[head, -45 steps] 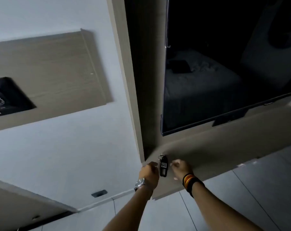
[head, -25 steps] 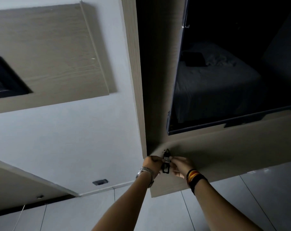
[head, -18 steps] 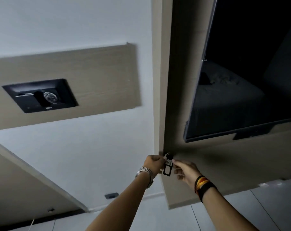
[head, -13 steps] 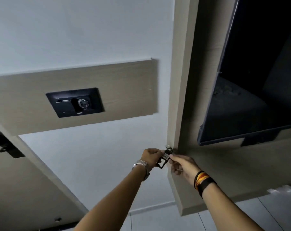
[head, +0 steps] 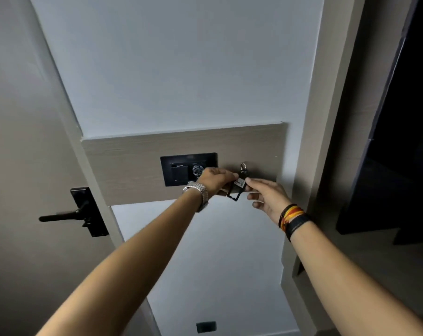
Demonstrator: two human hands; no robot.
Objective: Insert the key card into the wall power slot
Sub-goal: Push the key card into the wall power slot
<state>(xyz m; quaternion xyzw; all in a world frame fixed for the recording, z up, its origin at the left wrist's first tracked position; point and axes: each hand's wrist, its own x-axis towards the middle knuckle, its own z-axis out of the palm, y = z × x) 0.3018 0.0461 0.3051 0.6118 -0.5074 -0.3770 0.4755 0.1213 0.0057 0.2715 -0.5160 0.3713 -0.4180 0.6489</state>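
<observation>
A small black key card (head: 235,192) with a white label and a metal ring on top hangs between my two hands. My left hand (head: 216,180) pinches its left edge; a steel watch sits on that wrist. My right hand (head: 266,195) touches the card's right edge with its fingertips, the other fingers spread. The black wall power slot panel (head: 181,169) sits in a wooden wall strip (head: 133,166), just left of my left hand, whose knuckles cover its right part. The card is to the right of the panel, outside the slot.
A door with a black lever handle (head: 67,215) stands at the left. A wooden pillar (head: 312,141) and a dark TV screen (head: 411,141) fill the right. A small dark wall socket (head: 206,326) sits low on the white wall.
The view has swung left from the TV shelf to the wall panel. Both hands have carried the key card up and left, close to the black slot panel.
</observation>
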